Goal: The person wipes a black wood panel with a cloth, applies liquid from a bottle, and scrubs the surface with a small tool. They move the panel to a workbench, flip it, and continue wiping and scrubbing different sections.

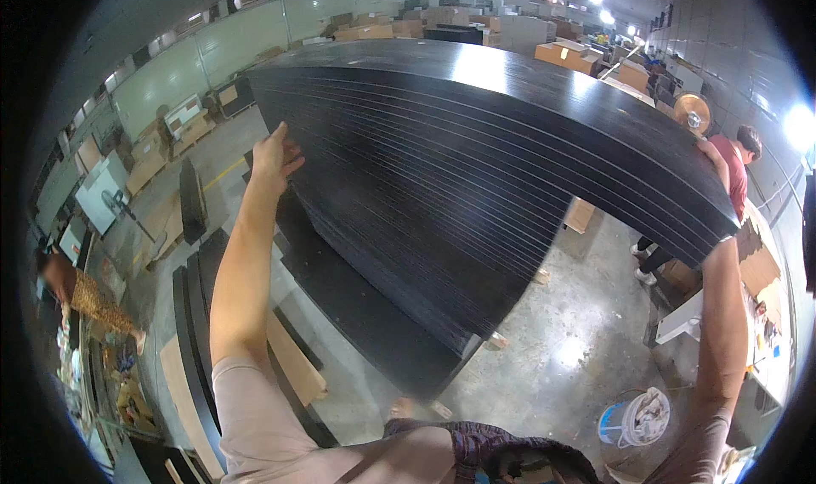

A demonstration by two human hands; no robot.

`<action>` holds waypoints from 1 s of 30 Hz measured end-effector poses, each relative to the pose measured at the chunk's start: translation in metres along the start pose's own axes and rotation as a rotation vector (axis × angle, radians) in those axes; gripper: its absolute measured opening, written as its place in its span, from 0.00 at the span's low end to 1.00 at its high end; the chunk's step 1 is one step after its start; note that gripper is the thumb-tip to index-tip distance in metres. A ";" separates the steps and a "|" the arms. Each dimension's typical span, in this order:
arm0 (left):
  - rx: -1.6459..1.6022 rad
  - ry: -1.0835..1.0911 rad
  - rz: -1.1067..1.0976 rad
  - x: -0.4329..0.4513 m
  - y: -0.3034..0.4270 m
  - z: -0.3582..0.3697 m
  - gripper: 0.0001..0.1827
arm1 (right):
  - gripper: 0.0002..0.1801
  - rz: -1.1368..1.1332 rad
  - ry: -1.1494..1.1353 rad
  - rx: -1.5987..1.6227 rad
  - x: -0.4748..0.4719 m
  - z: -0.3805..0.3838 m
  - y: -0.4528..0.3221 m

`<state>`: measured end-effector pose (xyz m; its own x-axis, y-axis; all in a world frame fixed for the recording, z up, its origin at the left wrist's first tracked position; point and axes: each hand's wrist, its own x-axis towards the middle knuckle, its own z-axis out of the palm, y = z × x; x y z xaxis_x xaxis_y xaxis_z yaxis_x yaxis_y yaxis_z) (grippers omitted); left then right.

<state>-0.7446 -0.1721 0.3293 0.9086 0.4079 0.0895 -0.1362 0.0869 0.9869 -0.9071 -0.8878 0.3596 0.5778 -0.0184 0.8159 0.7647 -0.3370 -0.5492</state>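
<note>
A tall stack of flat black panels [421, 184] rises in front of me, its upper layers jutting out to the right past the lower ones. My left hand [278, 156] is beside the stack's left edge with its fingers apart, holding nothing I can make out. At the right end of the upper panels is my right hand [725, 240]; the panel corner hides most of it, so its grip does not show. Skin at the panels' far right edge may be a forearm or hand, and I cannot tell whose. Lower down, a wider black panel [370, 312] lies beneath the stack.
A plastic bucket [634, 417] stands on the concrete floor at right. Beyond the panels' right end is a co-worker in a red shirt [733, 168]; another person [89, 296] is far left. Long boards [191, 331] lie at left, near a standing fan [131, 213].
</note>
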 end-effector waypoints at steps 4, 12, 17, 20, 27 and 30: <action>-0.095 0.025 0.049 0.097 0.014 0.002 0.37 | 0.16 -0.159 0.055 -0.440 -0.006 -0.004 -0.043; 0.047 0.169 0.052 0.283 0.035 -0.055 0.58 | 0.16 0.461 0.316 0.137 0.008 0.064 -0.089; -0.034 0.208 -0.022 0.327 0.053 -0.066 0.63 | 0.16 0.579 0.360 0.165 0.022 0.095 -0.093; -0.008 0.072 -0.043 0.339 0.046 -0.035 0.64 | 0.17 0.635 0.400 0.112 0.028 0.104 -0.122; -0.489 -0.172 0.020 0.404 0.040 -0.050 0.43 | 0.18 0.739 0.421 0.135 0.033 0.122 -0.122; -0.439 0.040 -0.014 0.393 0.041 -0.050 0.35 | 0.18 0.804 0.418 0.095 0.039 0.123 -0.124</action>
<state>-0.4131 0.0368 0.3987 0.8966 0.4383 0.0629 -0.2871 0.4672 0.8362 -0.9443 -0.7308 0.4376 0.8107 -0.5604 0.1696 0.2072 0.0038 -0.9783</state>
